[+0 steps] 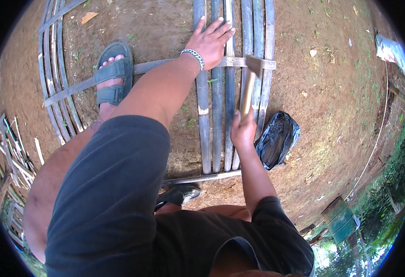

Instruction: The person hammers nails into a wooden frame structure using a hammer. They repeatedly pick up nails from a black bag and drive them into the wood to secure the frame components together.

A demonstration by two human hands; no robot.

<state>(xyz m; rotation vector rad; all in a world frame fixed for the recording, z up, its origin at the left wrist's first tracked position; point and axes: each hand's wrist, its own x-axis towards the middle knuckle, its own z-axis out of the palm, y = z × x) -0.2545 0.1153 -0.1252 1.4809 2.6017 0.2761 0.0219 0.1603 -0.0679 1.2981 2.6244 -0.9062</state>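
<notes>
Your left hand (210, 45) is lying across the dark slats (216, 115), palm down, its grip spreading wide with the fingers fanning out and holding nothing. A chain bracelet (194, 57) is circling that wrist, and the crosspiece (161, 66) is running beneath it, crossing the slats.

Over to your right hand (244, 131), and here the grip is closing around the lower part of a hammer (248, 92), its pale wooden handle pointing away from you. The hammer head is blurring above the right end of the crosspiece, over the outer slats; whether it is touching the wood, you cannot tell from this view.

Down on the bare soil (313, 106), the slats are running lengthwise in front of you, their near ends meeting a pale bar (202, 178). A black plastic bag (278, 141) is lying crumpled just beside the outermost slat, near your right hand.

Your left sandal (115, 71) is standing over the crosspiece, between these slats and a second group of slats (57, 78) farther left. Your other sandal (179, 195) is sitting just on your side of the pale bar. Out at the left edge, thin sticks (15, 157) are lying in a loose heap; well apart on the right, a whitish sack (393, 54) is resting on the ground.
</notes>
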